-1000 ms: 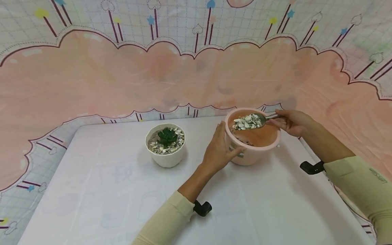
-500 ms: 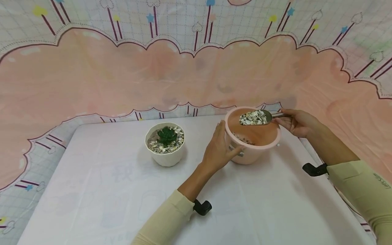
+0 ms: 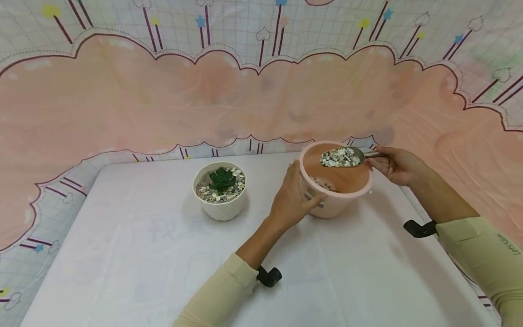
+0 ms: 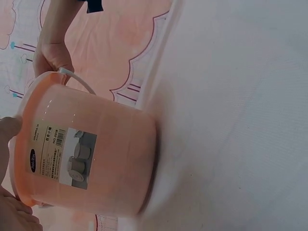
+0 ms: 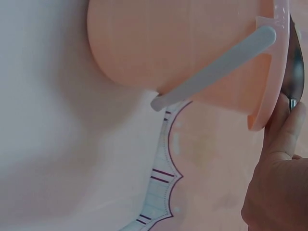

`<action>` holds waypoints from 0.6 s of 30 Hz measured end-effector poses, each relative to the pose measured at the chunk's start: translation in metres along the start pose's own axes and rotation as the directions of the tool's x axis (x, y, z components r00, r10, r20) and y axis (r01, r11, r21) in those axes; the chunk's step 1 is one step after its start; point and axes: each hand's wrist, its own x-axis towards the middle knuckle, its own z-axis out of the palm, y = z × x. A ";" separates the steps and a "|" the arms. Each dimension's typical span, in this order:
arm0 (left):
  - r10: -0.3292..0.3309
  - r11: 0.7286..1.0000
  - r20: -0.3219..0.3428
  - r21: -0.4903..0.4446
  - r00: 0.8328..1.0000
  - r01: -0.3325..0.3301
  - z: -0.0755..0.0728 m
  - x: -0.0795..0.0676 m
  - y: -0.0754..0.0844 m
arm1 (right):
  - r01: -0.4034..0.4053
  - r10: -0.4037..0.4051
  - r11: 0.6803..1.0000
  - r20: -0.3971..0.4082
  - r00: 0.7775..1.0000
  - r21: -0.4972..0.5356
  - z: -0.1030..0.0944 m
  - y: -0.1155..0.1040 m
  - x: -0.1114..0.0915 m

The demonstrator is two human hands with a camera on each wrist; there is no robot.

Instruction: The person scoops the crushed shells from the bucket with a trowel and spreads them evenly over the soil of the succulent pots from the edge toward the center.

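A pink plastic bucket stands at the back right of the table. My left hand holds its near left side, thumb across the front and fingers up by the rim. My right hand pinches the handle of a metal scoop over the bucket's right rim. White, grey and yellowish stone chips fill the scoop, which lies nearly level above the opening. More chips show at the bottom of the bucket. In the right wrist view, the scoop shows past the rim, partly hidden by it.
Left of the bucket stands a white pot with a green succulent among similar chips. The bucket's pale carrying handle hangs down its side. The white-covered table ends just before the patterned cloth behind.
My right hand has drawn the loaded scoop slightly right and back from low inside the bucket, and it has levelled. The left hand keeps its hold on the bucket.
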 end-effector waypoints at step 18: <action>-0.077 0.997 -0.147 -0.004 0.986 0.077 -0.054 -0.025 0.004 | -0.015 0.013 0.996 0.019 1.000 0.089 0.037 0.001 -0.003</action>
